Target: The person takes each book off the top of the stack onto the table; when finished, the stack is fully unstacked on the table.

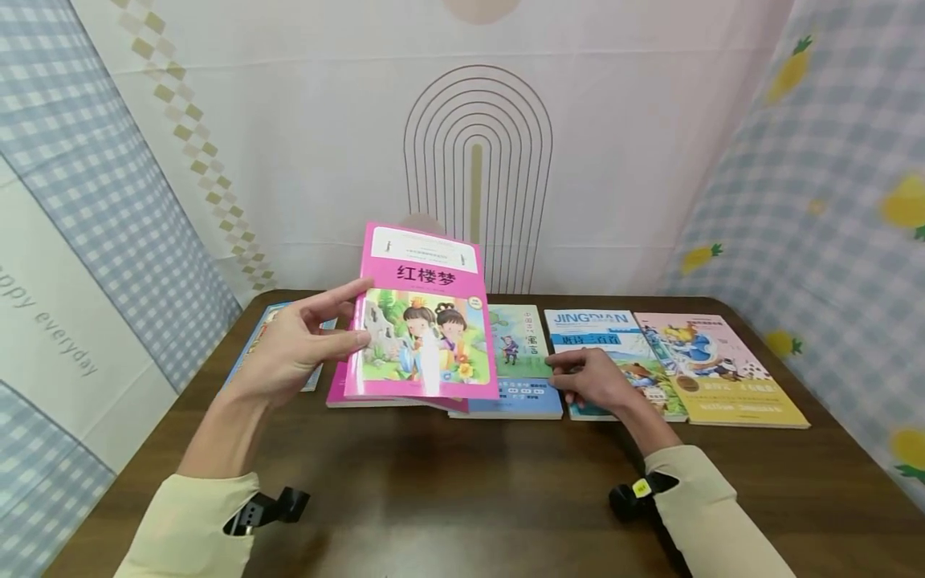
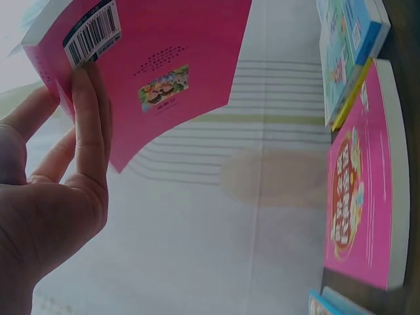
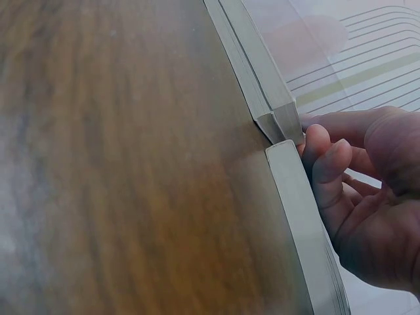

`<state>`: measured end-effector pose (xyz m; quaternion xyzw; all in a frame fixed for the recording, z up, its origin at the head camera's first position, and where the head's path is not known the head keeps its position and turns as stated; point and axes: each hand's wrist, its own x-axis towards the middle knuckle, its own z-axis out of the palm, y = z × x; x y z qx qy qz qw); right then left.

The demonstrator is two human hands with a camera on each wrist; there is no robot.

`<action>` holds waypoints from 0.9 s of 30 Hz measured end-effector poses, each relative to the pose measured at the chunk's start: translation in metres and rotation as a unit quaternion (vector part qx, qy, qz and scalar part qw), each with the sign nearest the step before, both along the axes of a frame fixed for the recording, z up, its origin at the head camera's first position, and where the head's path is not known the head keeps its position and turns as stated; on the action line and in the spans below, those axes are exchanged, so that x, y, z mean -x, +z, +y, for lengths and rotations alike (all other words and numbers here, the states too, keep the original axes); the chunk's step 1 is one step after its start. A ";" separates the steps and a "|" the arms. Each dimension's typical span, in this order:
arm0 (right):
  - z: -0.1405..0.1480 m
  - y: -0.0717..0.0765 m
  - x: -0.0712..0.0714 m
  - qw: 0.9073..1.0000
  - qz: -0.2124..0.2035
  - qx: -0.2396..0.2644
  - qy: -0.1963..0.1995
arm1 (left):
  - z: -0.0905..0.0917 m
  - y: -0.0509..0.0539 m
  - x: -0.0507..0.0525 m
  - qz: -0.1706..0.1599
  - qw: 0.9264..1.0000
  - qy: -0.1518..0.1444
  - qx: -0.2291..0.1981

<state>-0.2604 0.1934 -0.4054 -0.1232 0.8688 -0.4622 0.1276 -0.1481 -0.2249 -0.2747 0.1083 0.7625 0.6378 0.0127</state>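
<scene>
My left hand point(image 1: 283, 353) holds a pink book point(image 1: 426, 361) up above the table by its left edge, front cover facing me. In the left wrist view its barcode back cover point(image 2: 177, 59) shows above the left hand point(image 2: 59, 177). Another pink book point(image 2: 357, 190) lies flat below it, largely covered in the head view. My right hand point(image 1: 591, 377) is at the right edge of a green and blue book point(image 1: 516, 345), over part of the JINGDIAN book point(image 1: 588, 321). In the right wrist view the right hand's fingertips point(image 3: 318, 139) touch a book edge, fingers loosely bent.
A pink and yellow book point(image 1: 715, 369) lies at the right end of the row. A blue-edged book point(image 1: 256, 333) is partly hidden behind the left hand. The dark wooden table point(image 1: 433, 498) runs back to a patterned cloth point(image 1: 325, 160), with checked cloths on both sides.
</scene>
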 end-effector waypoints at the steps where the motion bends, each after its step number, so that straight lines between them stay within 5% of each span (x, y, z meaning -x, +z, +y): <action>1: 0.001 0.000 0.000 1.000 0.000 0.000 0.001 | -0.003 0.000 -0.002 0.000 1.000 -0.004 -0.007; 12: 0.003 0.002 -0.001 1.000 -0.012 -0.001 -0.005 | -0.038 -0.006 -0.025 -0.001 1.000 0.002 0.014; 21: 0.000 0.003 0.001 1.000 -0.012 -0.007 -0.007 | -0.076 -0.023 -0.052 0.004 0.997 -0.047 -0.062; 27: 0.002 0.004 0.000 1.000 -0.015 -0.005 -0.003 | -0.103 -0.031 -0.069 -0.006 0.999 -0.042 -0.024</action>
